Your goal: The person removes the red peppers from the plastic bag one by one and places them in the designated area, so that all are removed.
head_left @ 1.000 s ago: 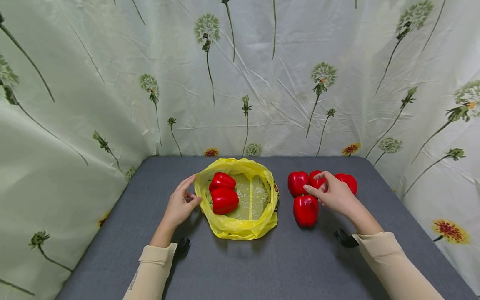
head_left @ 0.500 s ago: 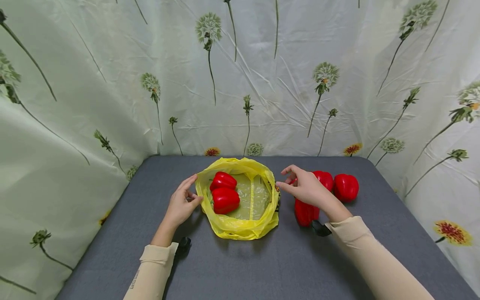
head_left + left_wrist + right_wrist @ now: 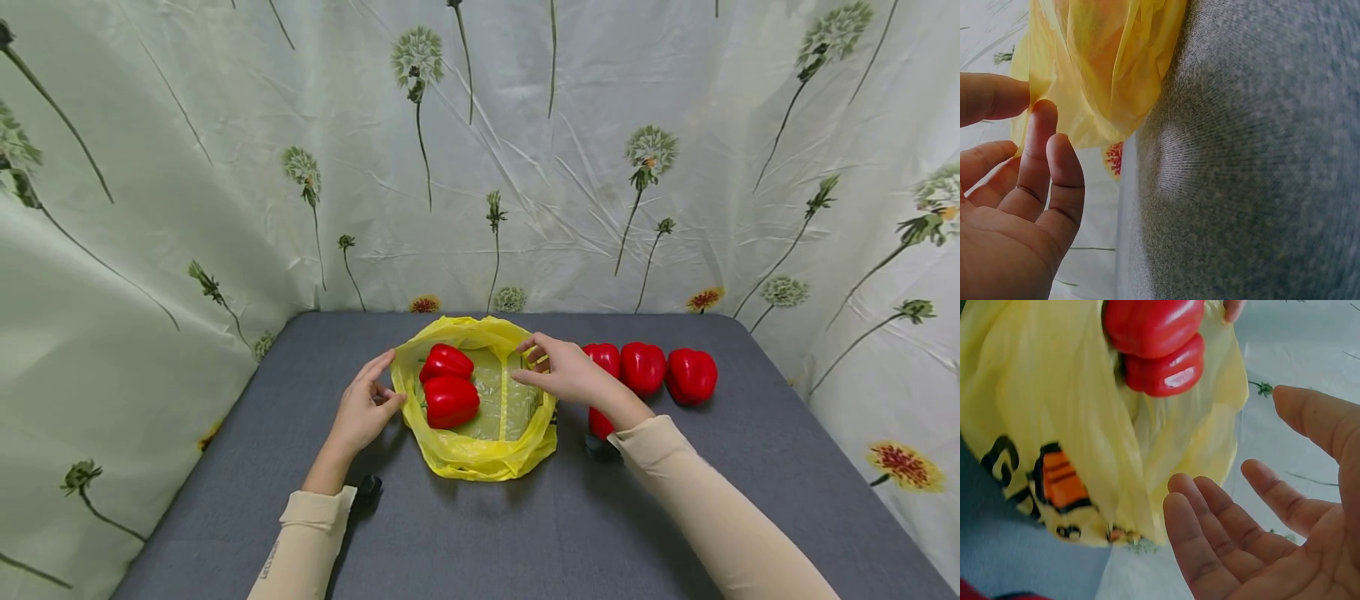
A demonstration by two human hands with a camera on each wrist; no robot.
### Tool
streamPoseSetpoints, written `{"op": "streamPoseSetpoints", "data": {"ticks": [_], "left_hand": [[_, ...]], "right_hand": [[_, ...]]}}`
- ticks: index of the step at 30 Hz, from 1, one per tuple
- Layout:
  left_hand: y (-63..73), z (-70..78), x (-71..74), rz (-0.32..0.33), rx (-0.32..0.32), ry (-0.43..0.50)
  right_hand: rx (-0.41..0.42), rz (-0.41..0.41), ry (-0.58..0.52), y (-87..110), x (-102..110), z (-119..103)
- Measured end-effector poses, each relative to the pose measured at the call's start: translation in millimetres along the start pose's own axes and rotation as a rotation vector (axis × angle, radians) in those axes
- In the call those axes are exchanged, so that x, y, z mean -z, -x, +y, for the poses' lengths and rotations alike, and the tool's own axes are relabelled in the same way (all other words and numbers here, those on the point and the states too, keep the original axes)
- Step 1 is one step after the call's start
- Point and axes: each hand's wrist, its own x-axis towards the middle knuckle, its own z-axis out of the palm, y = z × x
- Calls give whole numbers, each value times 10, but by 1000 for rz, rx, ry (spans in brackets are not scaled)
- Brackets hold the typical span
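A yellow plastic bag (image 3: 480,462) stands with its mouth spread wide. Inside it, on the left, lie two red bell peppers, a front one (image 3: 452,402) and a back one (image 3: 446,362). My left hand (image 3: 363,410) holds the bag's left rim; in the left wrist view, thumb and fingers (image 3: 1040,134) are at the thin film. Over the bag's right rim hovers my right hand (image 3: 566,371), fingers spread and palm bare in the right wrist view. Several more red bell peppers (image 3: 643,368) lie to the right of the bag, one partly hidden by the right wrist.
The grey cloth-covered table (image 3: 480,542) carries everything. A pale curtain (image 3: 480,167) with dandelion prints hangs behind it and along both sides. A dark strap piece (image 3: 367,493) shows at the left wrist, another (image 3: 600,448) at the right.
My right hand has moved left, from above the loose peppers to the bag's right rim, carrying nothing. The left hand and the bag have stayed put.
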Motion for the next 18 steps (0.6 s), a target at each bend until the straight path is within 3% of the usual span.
{"op": "streamPoseSetpoints", "data": {"ticks": [18], "left_hand": [[0,-4,-6,0,-7,7]], "right_hand": [[89,-133,-28,-320,-352,-165]]}}
